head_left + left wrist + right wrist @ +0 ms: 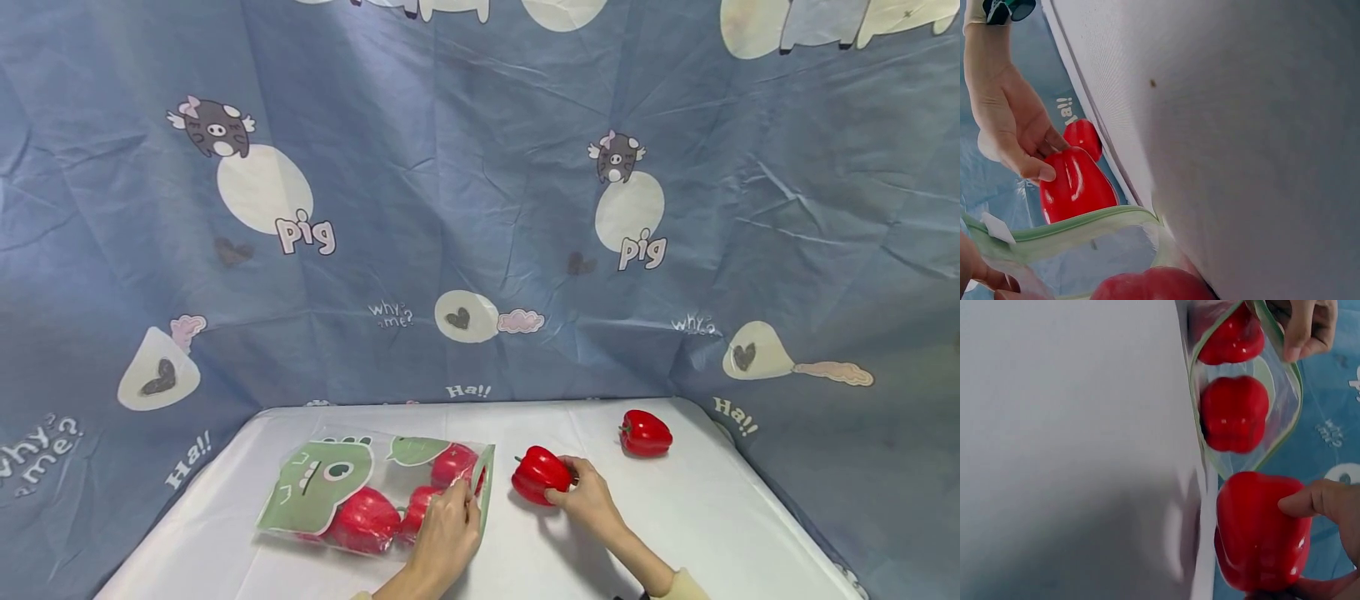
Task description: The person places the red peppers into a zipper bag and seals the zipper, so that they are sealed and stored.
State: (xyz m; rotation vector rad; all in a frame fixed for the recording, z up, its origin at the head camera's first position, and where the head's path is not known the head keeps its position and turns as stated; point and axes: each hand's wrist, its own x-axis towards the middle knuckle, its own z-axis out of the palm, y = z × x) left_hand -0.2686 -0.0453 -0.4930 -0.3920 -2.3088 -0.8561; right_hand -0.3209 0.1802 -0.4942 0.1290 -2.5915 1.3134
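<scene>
- Head: right hand [592, 498] grasping red pepper [537, 475] at 3 o'clock from clear bag [318, 479]; left hand [450, 527] pinching bag's rim; bagged peppers [365, 521] inside; spare pepper [647, 434] at 2 o'clock from red pepper;
- Left wrist: thumb on glossy skin; looks firm, light, probably slippery; wide sides seem best hold;
- Right wrist: bag mouth gaping at red pepper's 12 o'clock; film likely limp, green rim the surer grip.
</scene>
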